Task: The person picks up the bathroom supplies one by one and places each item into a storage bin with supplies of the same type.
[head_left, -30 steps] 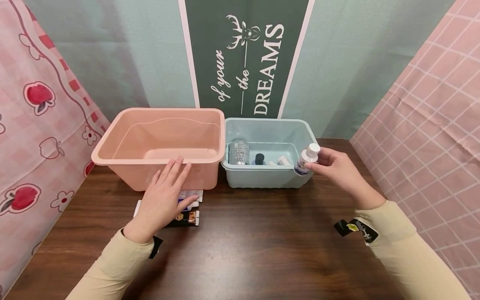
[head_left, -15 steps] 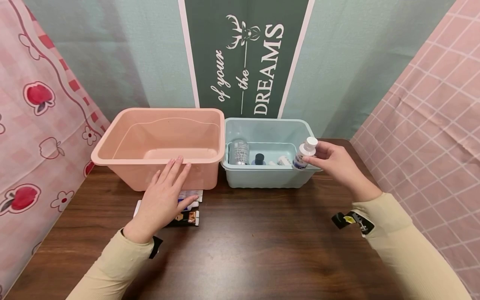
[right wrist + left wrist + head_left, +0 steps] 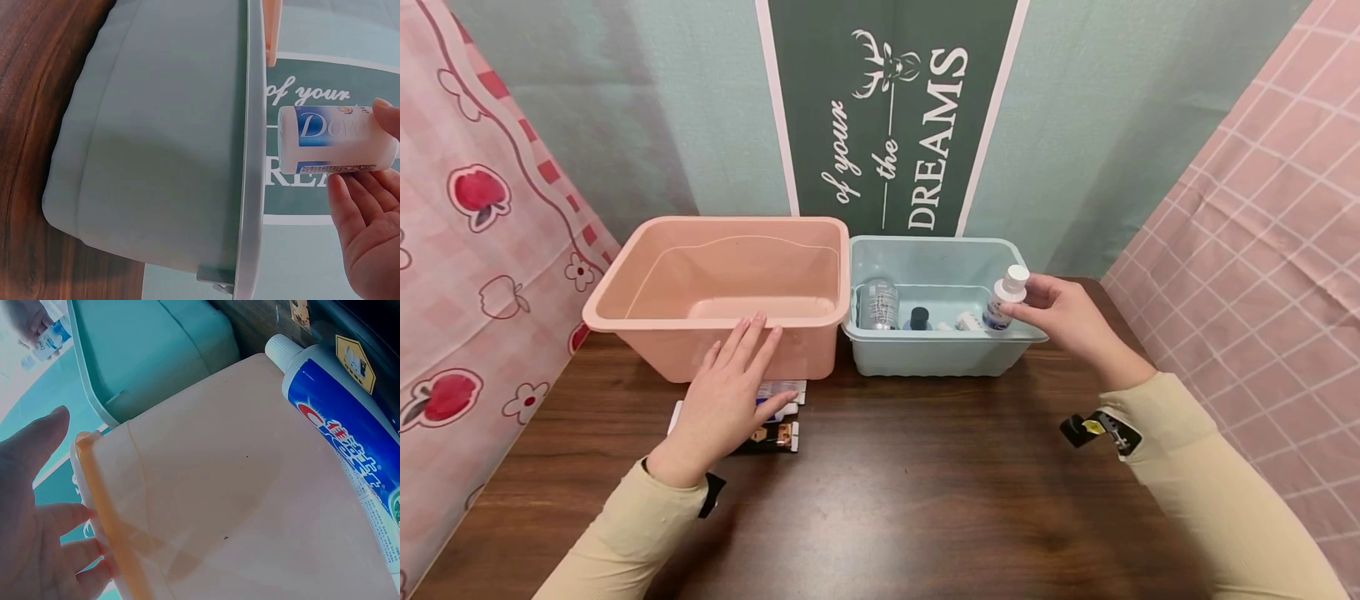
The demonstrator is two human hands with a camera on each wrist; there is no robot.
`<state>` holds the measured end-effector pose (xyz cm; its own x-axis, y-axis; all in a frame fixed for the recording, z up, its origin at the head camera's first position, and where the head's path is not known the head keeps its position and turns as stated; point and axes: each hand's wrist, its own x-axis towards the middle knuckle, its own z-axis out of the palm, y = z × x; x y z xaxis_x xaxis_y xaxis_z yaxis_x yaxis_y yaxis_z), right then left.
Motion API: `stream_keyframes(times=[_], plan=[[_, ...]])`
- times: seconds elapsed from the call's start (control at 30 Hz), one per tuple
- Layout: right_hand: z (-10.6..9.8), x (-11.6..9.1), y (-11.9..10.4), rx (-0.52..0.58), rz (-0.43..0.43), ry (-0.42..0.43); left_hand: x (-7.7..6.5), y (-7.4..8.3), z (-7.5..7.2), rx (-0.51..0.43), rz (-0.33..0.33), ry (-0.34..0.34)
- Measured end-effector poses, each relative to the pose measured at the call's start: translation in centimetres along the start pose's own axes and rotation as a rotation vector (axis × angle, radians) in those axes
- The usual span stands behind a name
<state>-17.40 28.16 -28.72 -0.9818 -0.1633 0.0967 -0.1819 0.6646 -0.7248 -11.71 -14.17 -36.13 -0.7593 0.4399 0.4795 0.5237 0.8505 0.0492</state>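
Between thumb and fingers my right hand [image 3: 1063,321] holds a small white Dove bottle [image 3: 331,139] with a blue label and white cap. In the head view the bottle is upright, slightly tilted, over the right end of the light blue bin [image 3: 936,357]. My left hand [image 3: 722,396] lies with straight fingers on the front rim of the pink bin [image 3: 775,323]. Beneath that hand are tubes on the table, partly hidden: a blue and white Crest toothpaste tube [image 3: 337,425] and a black tube [image 3: 778,437].
Inside the blue bin lie a clear bottle [image 3: 878,305], a black-capped bottle [image 3: 919,318] and a white bottle [image 3: 968,322]. The two bins stand side by side on the dark wood table [image 3: 910,500], before a green curtain [image 3: 1075,125].
My right hand has moved the Dove bottle slightly left and away from me, from the blue bin's front right corner to over its inside. The left hand has stayed still.
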Motion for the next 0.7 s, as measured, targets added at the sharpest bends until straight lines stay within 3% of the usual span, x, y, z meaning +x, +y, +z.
stream_keyframes(times=[0.7], plan=[[0.3, 1.6, -0.4, 0.025, 0.077, -0.055, 0.1, 0.2, -0.1, 0.007, 0.000, 0.002]])
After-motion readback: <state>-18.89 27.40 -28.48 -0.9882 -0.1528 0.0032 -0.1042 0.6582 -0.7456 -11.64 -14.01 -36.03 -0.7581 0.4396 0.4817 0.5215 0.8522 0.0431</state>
